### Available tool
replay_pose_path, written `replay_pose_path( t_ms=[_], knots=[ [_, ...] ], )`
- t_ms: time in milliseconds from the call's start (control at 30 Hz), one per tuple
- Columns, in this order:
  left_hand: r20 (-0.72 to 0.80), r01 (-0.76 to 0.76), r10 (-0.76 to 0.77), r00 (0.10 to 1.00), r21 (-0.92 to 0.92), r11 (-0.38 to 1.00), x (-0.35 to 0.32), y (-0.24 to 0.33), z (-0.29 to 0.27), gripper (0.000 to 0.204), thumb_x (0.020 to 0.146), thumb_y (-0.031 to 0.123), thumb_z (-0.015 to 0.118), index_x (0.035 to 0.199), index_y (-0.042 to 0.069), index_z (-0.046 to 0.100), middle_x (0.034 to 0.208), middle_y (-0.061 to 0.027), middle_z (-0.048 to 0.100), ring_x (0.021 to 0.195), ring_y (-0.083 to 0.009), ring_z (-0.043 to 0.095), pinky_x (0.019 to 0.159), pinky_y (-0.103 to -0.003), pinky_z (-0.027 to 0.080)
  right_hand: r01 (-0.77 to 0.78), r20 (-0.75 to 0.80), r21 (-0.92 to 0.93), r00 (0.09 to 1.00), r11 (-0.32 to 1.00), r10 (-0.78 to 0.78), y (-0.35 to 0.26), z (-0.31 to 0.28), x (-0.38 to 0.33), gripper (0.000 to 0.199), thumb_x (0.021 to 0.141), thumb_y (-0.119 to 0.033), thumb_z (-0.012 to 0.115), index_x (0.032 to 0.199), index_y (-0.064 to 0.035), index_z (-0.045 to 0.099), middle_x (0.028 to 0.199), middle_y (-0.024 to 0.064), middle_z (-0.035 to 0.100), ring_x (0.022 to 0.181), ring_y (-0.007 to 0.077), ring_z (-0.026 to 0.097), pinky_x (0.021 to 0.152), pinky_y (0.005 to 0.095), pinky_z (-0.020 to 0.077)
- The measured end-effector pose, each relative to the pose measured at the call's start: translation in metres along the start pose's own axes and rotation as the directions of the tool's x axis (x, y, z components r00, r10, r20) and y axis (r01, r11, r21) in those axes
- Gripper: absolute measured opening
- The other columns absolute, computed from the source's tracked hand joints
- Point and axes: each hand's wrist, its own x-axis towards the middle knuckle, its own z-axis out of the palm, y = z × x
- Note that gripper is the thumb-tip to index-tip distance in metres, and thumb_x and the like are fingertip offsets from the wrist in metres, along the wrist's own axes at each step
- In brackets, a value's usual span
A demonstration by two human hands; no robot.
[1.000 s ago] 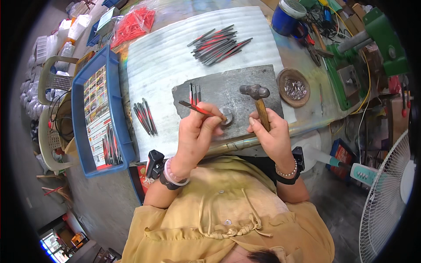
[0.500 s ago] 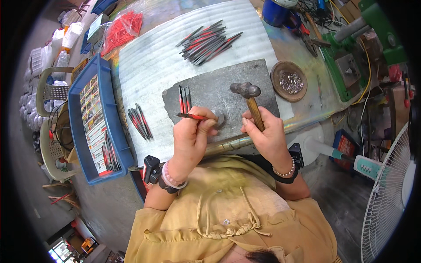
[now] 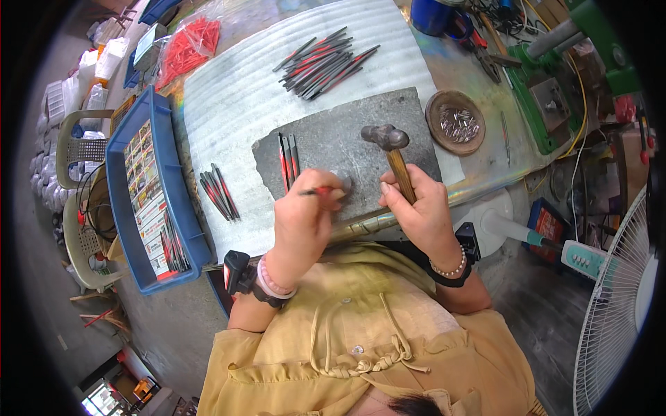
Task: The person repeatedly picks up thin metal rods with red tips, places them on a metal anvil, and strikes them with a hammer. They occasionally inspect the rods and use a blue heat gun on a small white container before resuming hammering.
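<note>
My left hand (image 3: 305,215) pinches a slim red-and-black piece (image 3: 316,191) over the near edge of a grey stone slab (image 3: 326,128). Most of that piece is hidden by my fingers, and its kind is unclear. In my right hand (image 3: 424,211) is a ball-peen hammer (image 3: 399,166), gripped by its wooden handle with the steel head raised at the slab's right part. Beside my left hand, a few similar slim pieces (image 3: 287,159) lie together on the slab. A round brown bowl (image 3: 431,125) right of the slab contains small shiny metal pins (image 3: 458,125).
White foam sheeting (image 3: 229,104) covers the table, bearing a heap of red-and-black pieces (image 3: 319,66) at the back and a small bunch (image 3: 218,194) at left. A blue tray (image 3: 121,208) stands left. Pliers (image 3: 488,62), a green machine (image 3: 531,104) and a fan (image 3: 614,305) are at right.
My left hand has turned the slim piece, so less of it shows beyond my fingers. The right hand and hammer stay nearly where they were.
</note>
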Motion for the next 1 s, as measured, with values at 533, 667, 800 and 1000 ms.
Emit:
replay_pose_path(
  t_ms=[533,667,800,1000],
  knots=[
    [0.094,-0.104,0.083,0.992,0.256,0.961,-0.006,0.005,-0.005,0.033,0.067,-0.008,0.06,0.099,0.002,0.06,0.091,-0.0164,0.061,0.077,-0.0376,0.062,0.065,-0.044,0.05,0.461,0.211,-0.079,0.874,0.884,-0.437,-0.096,-0.011,0.0,0.027,0.082,-0.002,0.07,0.106,0.0023,0.058,0.079,0.0037,0.063,0.064,0.0078,0.055,0.06,0.0229,0.0459],
    [0.039,-0.181,0.176,0.984,0.21,0.961,0.001,0.007,-0.01,0.021,0.077,-0.004,0.058,0.096,0.005,0.055,0.084,-0.0109,0.055,0.069,-0.0325,0.06,0.056,-0.039,0.048,0.344,0.24,-0.13,0.921,0.93,-0.307,-0.11,-0.029,-0.019,0.036,0.088,-0.006,0.063,0.122,0.0008,0.051,0.095,0.0138,0.064,0.077,0.0222,0.062,0.067,0.0288,0.0494],
    [0.055,-0.18,0.172,0.984,0.194,0.964,0.002,0.006,-0.012,0.02,0.077,-0.005,0.058,0.094,0.005,0.054,0.083,-0.0107,0.054,0.068,-0.0318,0.06,0.055,-0.039,0.047,0.319,0.275,-0.287,0.931,0.903,-0.241,-0.104,-0.049,-0.043,0.043,0.087,-0.003,0.063,0.127,0.0004,0.051,0.102,0.0192,0.065,0.08,0.0308,0.067,0.07,0.0327,0.0525],
    [0.063,-0.174,0.165,0.984,0.184,0.967,0.0,0.002,-0.011,0.024,0.073,-0.007,0.057,0.094,0.005,0.055,0.083,-0.0117,0.055,0.067,-0.0328,0.06,0.055,-0.04,0.048,0.388,0.295,-0.454,0.915,0.802,-0.276,-0.145,-0.046,-0.046,0.045,0.084,-0.004,0.065,0.127,0.0006,0.054,0.103,0.0166,0.067,0.079,0.0275,0.068,0.07,0.0338,0.0534]
  ],
)
